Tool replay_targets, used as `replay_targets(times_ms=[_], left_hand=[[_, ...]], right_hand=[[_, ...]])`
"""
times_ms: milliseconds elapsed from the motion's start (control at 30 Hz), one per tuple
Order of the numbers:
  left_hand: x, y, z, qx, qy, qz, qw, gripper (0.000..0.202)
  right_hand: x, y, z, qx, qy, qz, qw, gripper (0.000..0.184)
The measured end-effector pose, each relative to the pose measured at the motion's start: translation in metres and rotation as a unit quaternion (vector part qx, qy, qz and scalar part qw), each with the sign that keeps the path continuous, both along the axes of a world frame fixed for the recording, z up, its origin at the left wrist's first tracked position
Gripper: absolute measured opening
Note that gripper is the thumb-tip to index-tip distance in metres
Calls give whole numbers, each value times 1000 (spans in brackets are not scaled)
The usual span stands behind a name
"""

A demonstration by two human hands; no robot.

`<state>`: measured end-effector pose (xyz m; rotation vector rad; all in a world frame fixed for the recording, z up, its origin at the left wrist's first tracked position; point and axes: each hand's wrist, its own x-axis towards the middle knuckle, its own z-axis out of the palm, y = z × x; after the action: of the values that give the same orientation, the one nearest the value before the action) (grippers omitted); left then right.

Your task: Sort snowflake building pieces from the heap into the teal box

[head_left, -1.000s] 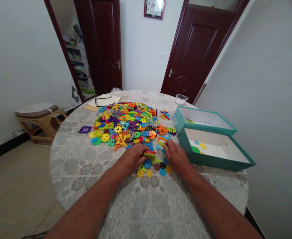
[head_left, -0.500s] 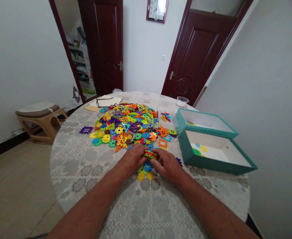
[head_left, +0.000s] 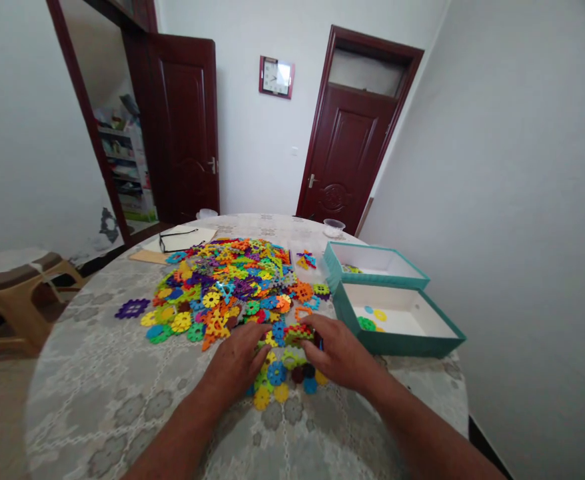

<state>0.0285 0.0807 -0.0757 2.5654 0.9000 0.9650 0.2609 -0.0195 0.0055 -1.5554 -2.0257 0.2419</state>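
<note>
My right hand (head_left: 336,352) grips a small block of interlocking plastic pieces (head_left: 297,335), red on top and yellow-green below, between thumb and fingers. To its left, my left hand (head_left: 240,359) rests low over the table with thumb and fingers apart, apart from the block. Some loose pieces show behind its fingertips. Below and between the hands lie gear-shaped discs, among them a blue disc (head_left: 276,373), a yellow disc (head_left: 261,399) and dark brown ones (head_left: 297,375). A large heap of colourful pieces (head_left: 237,267) spreads just beyond my hands.
Two teal boxes (head_left: 402,348) stand at the right, the nearer holding a few pieces. Glasses (head_left: 162,244) lie on paper at the back left. A clear bowl (head_left: 333,228) stands at the far edge. A purple square piece (head_left: 132,308) lies left of the heap. A stool (head_left: 17,300) is beyond the table.
My left hand has come away from the block and moved left, leaving it in my right hand. The head view has tilted up and turned right.
</note>
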Motion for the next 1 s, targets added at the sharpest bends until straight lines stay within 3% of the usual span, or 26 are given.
replay_targets(times_ms=[167, 267, 367, 533, 667, 833, 933, 1000], left_hand=[[0, -6, 6, -22, 56, -20, 998, 26], [-1, -13, 13, -47, 99, -42, 993, 42], [-2, -19, 18, -65, 132, -60, 987, 64], [-2, -27, 31, -92, 169, -87, 977, 76], [-1, -28, 36, -70, 164, -107, 978, 60], [-1, -23, 28, -44, 143, -114, 982, 37], [0, -20, 25, -32, 131, -110, 985, 33], [0, -20, 25, -26, 131, -104, 986, 27]], right_hand=[[53, 21, 60, 71, -56, -76, 993, 24], [99, 57, 79, 85, -146, -171, 971, 25], [137, 92, 82, 17, -236, -273, 933, 26], [164, 118, 66, -36, -265, -293, 918, 23], [170, 119, 55, -48, -268, -294, 916, 33], [151, 100, 61, 1, -255, -297, 920, 43], [111, 70, 54, 31, -209, -200, 957, 34], [78, 47, 37, 3, -175, -108, 979, 28]])
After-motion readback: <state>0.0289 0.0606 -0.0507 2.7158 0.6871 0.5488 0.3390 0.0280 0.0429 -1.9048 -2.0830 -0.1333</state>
